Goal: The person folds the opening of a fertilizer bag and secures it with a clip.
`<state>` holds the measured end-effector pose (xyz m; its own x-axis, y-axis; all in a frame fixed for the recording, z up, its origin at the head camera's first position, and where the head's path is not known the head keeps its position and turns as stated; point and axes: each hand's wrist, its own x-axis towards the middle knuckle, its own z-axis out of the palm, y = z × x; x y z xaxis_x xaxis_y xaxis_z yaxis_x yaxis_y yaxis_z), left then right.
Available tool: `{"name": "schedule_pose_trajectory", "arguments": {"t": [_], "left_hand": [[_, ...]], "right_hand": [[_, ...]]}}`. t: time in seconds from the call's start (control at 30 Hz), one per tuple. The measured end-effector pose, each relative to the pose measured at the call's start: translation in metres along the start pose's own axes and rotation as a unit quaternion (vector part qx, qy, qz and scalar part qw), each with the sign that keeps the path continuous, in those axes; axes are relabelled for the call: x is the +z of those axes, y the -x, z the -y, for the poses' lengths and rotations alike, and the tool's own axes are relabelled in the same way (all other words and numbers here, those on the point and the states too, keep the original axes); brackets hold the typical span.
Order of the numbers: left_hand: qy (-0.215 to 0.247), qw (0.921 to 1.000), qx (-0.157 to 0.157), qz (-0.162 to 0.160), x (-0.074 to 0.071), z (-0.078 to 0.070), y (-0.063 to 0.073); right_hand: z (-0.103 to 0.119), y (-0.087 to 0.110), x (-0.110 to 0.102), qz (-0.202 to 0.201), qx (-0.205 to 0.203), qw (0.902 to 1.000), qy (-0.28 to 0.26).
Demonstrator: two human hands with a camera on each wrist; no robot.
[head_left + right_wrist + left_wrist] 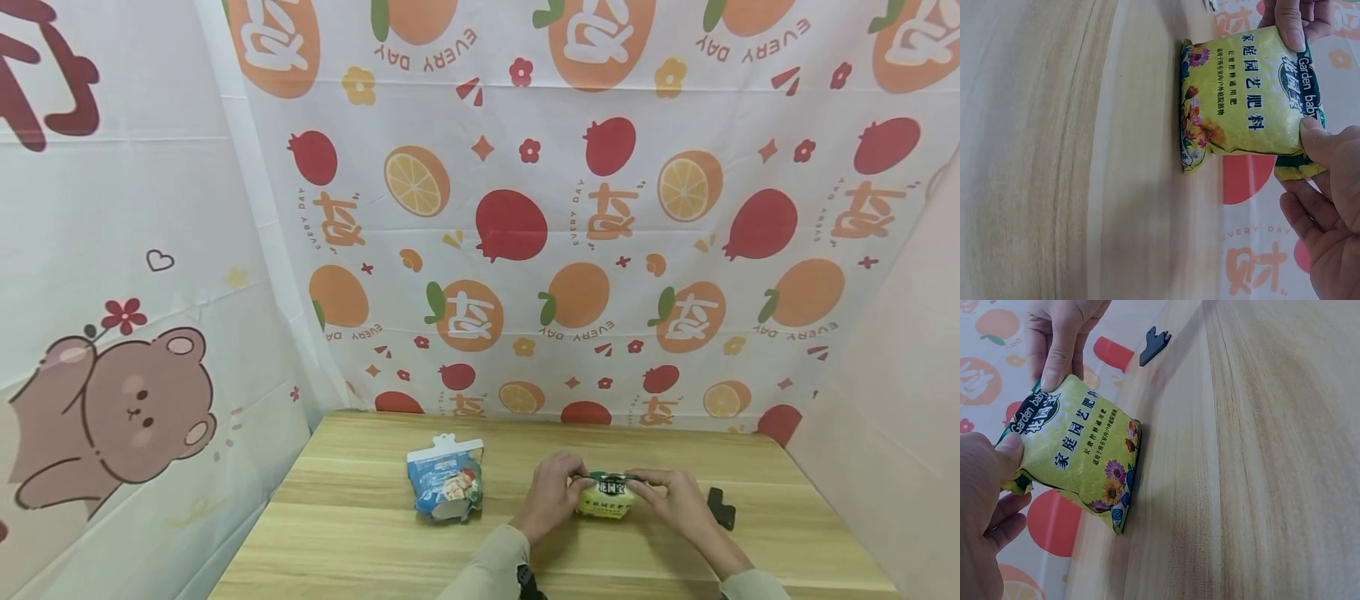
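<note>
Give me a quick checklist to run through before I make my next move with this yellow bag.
1. Left hand gripping the top of the yellow bag: ok, pinching it.
2. Right hand gripping the top too: ok, pinching the other side.
3. Black clip on the yellow bag: not ok, it lies on the table, to the right of the right hand.
4. Yellow bag's mouth sealed: cannot tell.
5. White clip across the top of the blue bag: ok, in place.
</note>
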<state>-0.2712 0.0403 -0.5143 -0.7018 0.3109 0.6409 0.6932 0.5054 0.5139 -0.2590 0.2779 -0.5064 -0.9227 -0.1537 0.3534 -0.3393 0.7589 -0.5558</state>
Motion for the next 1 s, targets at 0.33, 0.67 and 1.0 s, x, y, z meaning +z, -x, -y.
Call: {"name": "schedule_pose_trajectory", "arguments": {"t": [0.33, 0.67, 1.0], "left_hand": [[-0.001, 1.0, 0.005, -0.006, 0.0012, 0.0011, 0.0008], [-0.001, 1.0, 0.002, 0.0, 0.0004, 0.0022, 0.0005], [0.016, 0.9996, -0.013, -0.02, 0.0012, 0.0043, 0.0008]], "right_hand": [[-0.0007, 0.0033, 0.0003, -0.005, 0.035, 0.999, -0.025], [-0.0029, 0.0043, 0.0003, -0.005, 0.086, 0.9952, -0.047], [-0.0045, 0.0052, 0.0014, -0.009, 0.107, 0.9924, -0.06]]}}
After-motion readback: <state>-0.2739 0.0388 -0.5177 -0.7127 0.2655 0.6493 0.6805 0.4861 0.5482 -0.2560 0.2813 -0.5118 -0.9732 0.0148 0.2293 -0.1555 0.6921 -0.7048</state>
